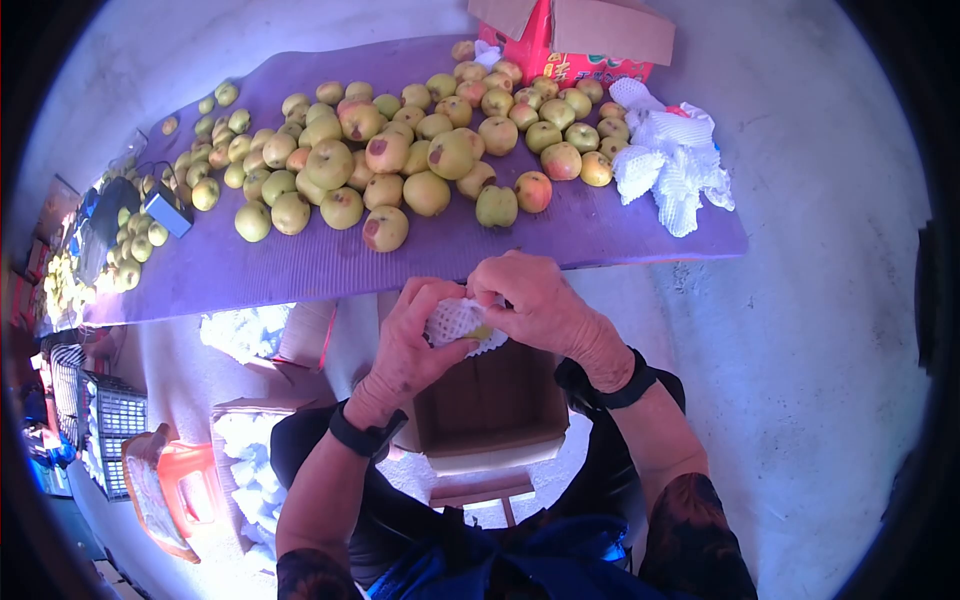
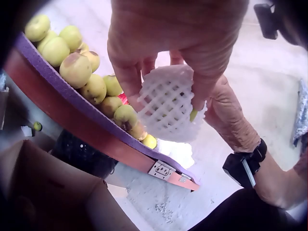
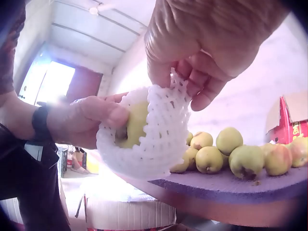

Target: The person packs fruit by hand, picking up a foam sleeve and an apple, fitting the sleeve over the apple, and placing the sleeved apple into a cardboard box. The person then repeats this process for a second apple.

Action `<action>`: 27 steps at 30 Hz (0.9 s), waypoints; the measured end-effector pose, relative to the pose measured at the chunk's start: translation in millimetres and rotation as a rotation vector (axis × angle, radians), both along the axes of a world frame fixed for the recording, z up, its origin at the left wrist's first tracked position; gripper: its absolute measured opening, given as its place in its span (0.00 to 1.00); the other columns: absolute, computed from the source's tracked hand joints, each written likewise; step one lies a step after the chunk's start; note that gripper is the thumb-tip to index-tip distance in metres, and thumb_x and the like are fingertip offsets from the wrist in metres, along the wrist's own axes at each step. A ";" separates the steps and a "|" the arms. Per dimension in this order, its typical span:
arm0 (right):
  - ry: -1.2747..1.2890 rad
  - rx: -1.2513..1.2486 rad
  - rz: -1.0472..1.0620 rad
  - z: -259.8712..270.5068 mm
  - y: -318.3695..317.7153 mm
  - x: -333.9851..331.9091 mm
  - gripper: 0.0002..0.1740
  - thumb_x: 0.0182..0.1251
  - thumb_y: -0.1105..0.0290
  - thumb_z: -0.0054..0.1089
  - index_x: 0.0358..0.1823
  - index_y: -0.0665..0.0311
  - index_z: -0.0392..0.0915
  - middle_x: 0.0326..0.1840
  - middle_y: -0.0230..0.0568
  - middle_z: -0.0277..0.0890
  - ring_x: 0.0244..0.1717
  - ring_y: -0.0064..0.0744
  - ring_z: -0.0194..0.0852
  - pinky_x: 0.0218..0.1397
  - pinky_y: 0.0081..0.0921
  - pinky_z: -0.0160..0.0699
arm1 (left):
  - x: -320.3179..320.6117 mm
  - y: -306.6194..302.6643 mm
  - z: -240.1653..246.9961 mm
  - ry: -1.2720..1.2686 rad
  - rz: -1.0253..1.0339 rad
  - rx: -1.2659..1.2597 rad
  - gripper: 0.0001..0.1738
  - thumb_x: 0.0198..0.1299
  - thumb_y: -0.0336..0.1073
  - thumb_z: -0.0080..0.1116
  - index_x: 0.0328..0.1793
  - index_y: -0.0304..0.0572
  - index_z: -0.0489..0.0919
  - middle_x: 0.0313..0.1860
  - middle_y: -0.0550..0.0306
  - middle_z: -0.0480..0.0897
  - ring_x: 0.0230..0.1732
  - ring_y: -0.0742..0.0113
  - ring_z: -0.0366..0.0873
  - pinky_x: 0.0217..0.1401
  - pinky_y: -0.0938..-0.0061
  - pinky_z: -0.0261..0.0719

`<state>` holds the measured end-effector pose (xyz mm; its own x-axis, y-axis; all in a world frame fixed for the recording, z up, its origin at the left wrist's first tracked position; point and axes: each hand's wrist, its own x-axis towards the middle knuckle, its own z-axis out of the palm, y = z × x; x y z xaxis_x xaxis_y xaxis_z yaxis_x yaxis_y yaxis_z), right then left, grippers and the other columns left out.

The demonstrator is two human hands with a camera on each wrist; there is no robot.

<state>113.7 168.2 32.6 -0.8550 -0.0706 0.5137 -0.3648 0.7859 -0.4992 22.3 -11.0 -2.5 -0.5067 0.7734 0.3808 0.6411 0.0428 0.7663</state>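
Observation:
A green apple (image 3: 138, 122) sits inside a white foam net sleeve (image 3: 166, 137), its side showing through the sleeve's opening. My left hand (image 1: 418, 338) grips the wrapped apple, thumb on the apple's skin in the right wrist view. My right hand (image 1: 545, 310) pinches the edge of the netting from above, as the right wrist view shows. In the left wrist view the foam net (image 2: 168, 103) covers most of the fruit, with a little green at its edge. Both hands are just off the table's near edge, above an open cardboard box (image 1: 490, 400).
Many apples (image 1: 330, 165) are heaped on the purple-covered table (image 1: 300, 268). Loose foam nets (image 1: 670, 150) lie at its right end, by a red carton (image 1: 560, 50). Boxes of white netting (image 1: 250, 470), an orange stool (image 1: 190, 480) and a crate (image 1: 115, 415) stand at left.

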 end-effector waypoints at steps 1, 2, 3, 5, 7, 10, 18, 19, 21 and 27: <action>-0.055 -0.045 -0.023 -1.0 1.7 0.8 0.11 0.52 0.75 0.64 0.29 0.61 0.68 0.27 0.37 0.72 0.32 0.43 0.74 0.39 0.35 0.73 | -0.8 -0.2 0.1 -0.023 -0.009 -0.003 0.33 0.37 0.27 0.74 0.55 0.43 0.74 0.50 0.53 0.74 0.53 0.55 0.76 0.54 0.66 0.76; -0.110 -0.090 -0.047 -1.6 3.2 1.5 0.11 0.53 0.76 0.66 0.30 0.63 0.70 0.30 0.36 0.76 0.32 0.41 0.77 0.40 0.32 0.74 | -1.4 -0.6 0.0 -0.046 -0.018 -0.005 0.33 0.38 0.27 0.74 0.55 0.43 0.74 0.50 0.54 0.74 0.53 0.58 0.76 0.53 0.68 0.76; -0.111 -0.090 -0.047 0.6 3.6 2.6 0.11 0.53 0.76 0.66 0.30 0.63 0.70 0.30 0.36 0.76 0.32 0.41 0.77 0.40 0.32 0.74 | -1.9 -1.2 -0.4 -0.046 -0.018 -0.005 0.33 0.38 0.27 0.74 0.55 0.43 0.74 0.50 0.54 0.74 0.53 0.58 0.76 0.53 0.68 0.76; -0.289 -0.456 -0.038 10.1 2.8 5.8 0.12 0.54 0.74 0.68 0.32 0.65 0.71 0.33 0.37 0.79 0.36 0.36 0.80 0.44 0.29 0.76 | -2.7 -2.1 -1.5 -0.185 -0.021 -0.054 0.32 0.41 0.29 0.74 0.56 0.42 0.74 0.50 0.56 0.74 0.51 0.66 0.77 0.51 0.73 0.78; -0.326 -0.436 -0.034 19.8 2.6 9.3 0.12 0.54 0.74 0.68 0.35 0.65 0.72 0.35 0.37 0.80 0.38 0.34 0.80 0.46 0.27 0.76 | -1.4 -2.2 2.6 -0.213 -0.003 -0.062 0.31 0.43 0.29 0.74 0.56 0.41 0.74 0.49 0.57 0.76 0.50 0.67 0.77 0.51 0.74 0.78; -0.297 -0.349 0.017 22.0 -0.7 8.7 0.15 0.53 0.73 0.68 0.42 0.65 0.75 0.38 0.41 0.80 0.42 0.37 0.81 0.49 0.29 0.78 | -1.9 -1.5 1.2 -0.311 0.052 -0.054 0.30 0.44 0.31 0.75 0.55 0.39 0.75 0.47 0.55 0.78 0.47 0.67 0.79 0.49 0.73 0.79; -0.069 -0.206 -0.015 9.3 -17.2 4.1 0.22 0.53 0.73 0.67 0.51 0.62 0.74 0.42 0.45 0.80 0.46 0.49 0.80 0.50 0.37 0.79 | -1.6 -0.7 6.6 -0.578 0.172 0.039 0.27 0.52 0.29 0.68 0.58 0.36 0.71 0.46 0.56 0.80 0.46 0.71 0.79 0.50 0.76 0.79; -0.174 -0.229 -0.085 9.8 -21.1 4.9 0.21 0.52 0.73 0.68 0.48 0.63 0.73 0.40 0.45 0.79 0.43 0.50 0.79 0.47 0.36 0.78 | -2.3 -0.1 4.9 -0.609 0.174 0.091 0.26 0.52 0.28 0.66 0.58 0.36 0.71 0.46 0.56 0.80 0.46 0.72 0.79 0.50 0.76 0.79; -0.280 -0.252 -0.154 6.8 -27.0 5.0 0.20 0.51 0.72 0.69 0.45 0.63 0.73 0.38 0.44 0.78 0.40 0.50 0.78 0.45 0.36 0.78 | -3.6 0.5 0.2 -0.641 0.176 0.143 0.25 0.53 0.27 0.65 0.58 0.37 0.71 0.46 0.57 0.79 0.46 0.73 0.78 0.50 0.77 0.79; -0.236 -0.480 -0.062 15.7 -31.5 12.2 0.15 0.54 0.75 0.68 0.39 0.63 0.70 0.30 0.33 0.72 0.31 0.27 0.74 0.35 0.24 0.74 | -7.9 -0.6 -1.4 -0.618 0.220 0.199 0.24 0.52 0.25 0.66 0.55 0.37 0.71 0.46 0.59 0.79 0.45 0.74 0.79 0.47 0.78 0.79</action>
